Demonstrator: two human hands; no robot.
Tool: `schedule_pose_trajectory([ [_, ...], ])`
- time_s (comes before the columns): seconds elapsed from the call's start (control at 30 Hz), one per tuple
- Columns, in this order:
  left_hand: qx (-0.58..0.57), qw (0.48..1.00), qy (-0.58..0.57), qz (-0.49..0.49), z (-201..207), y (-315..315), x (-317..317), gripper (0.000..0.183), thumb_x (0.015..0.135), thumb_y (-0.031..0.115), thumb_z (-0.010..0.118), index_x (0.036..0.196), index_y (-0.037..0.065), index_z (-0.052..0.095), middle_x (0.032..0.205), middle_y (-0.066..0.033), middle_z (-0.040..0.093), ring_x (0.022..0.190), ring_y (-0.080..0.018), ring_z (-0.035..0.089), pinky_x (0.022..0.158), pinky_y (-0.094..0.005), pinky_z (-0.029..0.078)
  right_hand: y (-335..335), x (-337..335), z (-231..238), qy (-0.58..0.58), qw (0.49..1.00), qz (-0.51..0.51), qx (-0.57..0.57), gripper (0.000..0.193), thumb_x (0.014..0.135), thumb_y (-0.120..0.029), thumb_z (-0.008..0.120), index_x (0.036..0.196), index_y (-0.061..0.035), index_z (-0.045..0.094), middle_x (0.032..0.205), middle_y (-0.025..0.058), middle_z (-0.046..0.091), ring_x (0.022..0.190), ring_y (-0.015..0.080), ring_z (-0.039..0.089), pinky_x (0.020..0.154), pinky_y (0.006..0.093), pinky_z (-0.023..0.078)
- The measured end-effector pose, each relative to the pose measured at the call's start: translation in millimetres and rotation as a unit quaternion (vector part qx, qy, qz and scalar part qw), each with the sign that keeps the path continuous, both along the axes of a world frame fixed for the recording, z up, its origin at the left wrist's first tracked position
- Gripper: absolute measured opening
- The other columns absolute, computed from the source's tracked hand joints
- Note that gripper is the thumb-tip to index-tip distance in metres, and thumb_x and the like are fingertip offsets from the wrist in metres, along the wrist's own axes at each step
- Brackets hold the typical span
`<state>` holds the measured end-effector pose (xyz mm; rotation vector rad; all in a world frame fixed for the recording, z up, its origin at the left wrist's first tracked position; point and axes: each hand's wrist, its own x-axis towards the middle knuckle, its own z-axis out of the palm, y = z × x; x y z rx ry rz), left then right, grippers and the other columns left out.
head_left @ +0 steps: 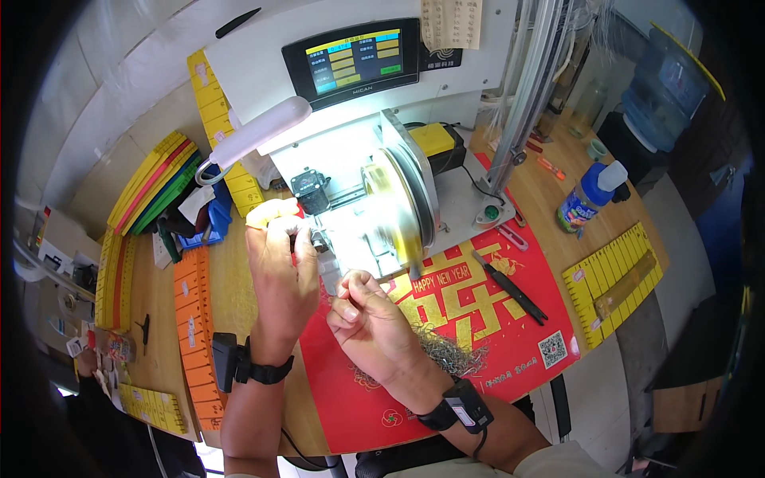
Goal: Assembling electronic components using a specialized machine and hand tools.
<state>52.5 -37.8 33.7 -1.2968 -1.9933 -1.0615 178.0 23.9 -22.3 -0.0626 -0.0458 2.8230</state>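
My left hand (283, 259) reaches up to the left side of a bench machine (470, 92), its fingers bent together beside a small black block (310, 190). A soft yellow piece (272, 211) shows at those fingertips; whether it is worn or held I cannot tell. Lower and to the right, my right hand (368, 319) is closed in a pinch in front of the machine's bright metal bed. Whatever lies between its fingers is too small to make out. A yellowish wheel (392, 211), looking blurred, stands just beyond the right hand.
Beneath the right forearm, a tangle of thin metal wire (450, 350) lies on a red printed mat (351, 406). A black-handled tool (514, 293) rests to its right. Further out are a blue bottle (586, 199), yellow ridged trays (613, 279) and an orange ridged tray (195, 342). A lamp (259, 139) overhangs the machine.
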Motion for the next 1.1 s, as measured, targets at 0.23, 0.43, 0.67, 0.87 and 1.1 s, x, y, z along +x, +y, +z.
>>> schedule_pose_trajectory([
  [0.23,0.000,1.000,0.008,-0.006,-1.8,-1.9,-3.4,0.008,0.094,-0.002,0.058,0.102,-0.004,0.060,0.118,-0.0237,0.056,0.112,-0.0387,0.055,0.099,-0.0434,0.045,-3.9,0.2,-1.4,-0.005,1.000,0.010,0.015,0.005,0.107,-0.012,0.054,0.104,-0.0097,0.054,0.096,0.0031,0.057,0.073,0.0100,0.054,0.070,0.0247,0.045],
  [0.43,-0.012,1.000,0.005,0.002,2.2,-3.8,-1.2,0.010,0.094,-0.002,0.059,0.104,-0.003,0.060,0.117,-0.0231,0.056,0.110,-0.0387,0.056,0.098,-0.0434,0.045,-8.3,2.2,1.2,-0.011,0.998,0.022,0.053,0.004,0.108,-0.013,0.054,0.106,-0.0095,0.055,0.096,0.0023,0.056,0.073,0.0100,0.054,0.067,0.0227,0.044],
  [0.67,-0.014,1.000,-0.010,-0.007,13.2,-2.9,2.9,0.009,0.094,0.000,0.061,0.103,-0.003,0.060,0.117,-0.0230,0.056,0.109,-0.0384,0.057,0.096,-0.0424,0.047,-9.1,2.6,6.8,-0.013,0.997,0.022,0.066,0.004,0.108,-0.014,0.054,0.107,-0.0099,0.055,0.096,0.0016,0.054,0.073,0.0097,0.053,0.067,0.0223,0.044],
  [0.87,-0.041,0.999,-0.013,-0.012,17.0,-8.8,-1.1,0.009,0.092,0.000,0.063,0.101,-0.002,0.061,0.115,-0.0211,0.057,0.108,-0.0373,0.058,0.096,-0.0414,0.047,-11.0,2.0,8.6,-0.012,0.997,0.029,0.075,0.005,0.109,-0.014,0.053,0.105,-0.0108,0.055,0.095,0.0005,0.054,0.074,0.0094,0.054,0.067,0.0222,0.043],
  [1.1,-0.091,0.996,-0.012,0.004,37.1,-13.1,12.1,0.008,0.088,0.000,0.067,0.094,-0.002,0.062,0.111,-0.0171,0.058,0.103,-0.0334,0.059,0.091,-0.0394,0.048,-17.1,-6.7,18.5,-0.101,0.970,-0.003,0.219,0.012,0.108,-0.023,0.058,0.106,-0.0109,0.058,0.082,-0.0027,0.055,0.067,0.0063,0.052,0.062,0.0210,0.040],
])
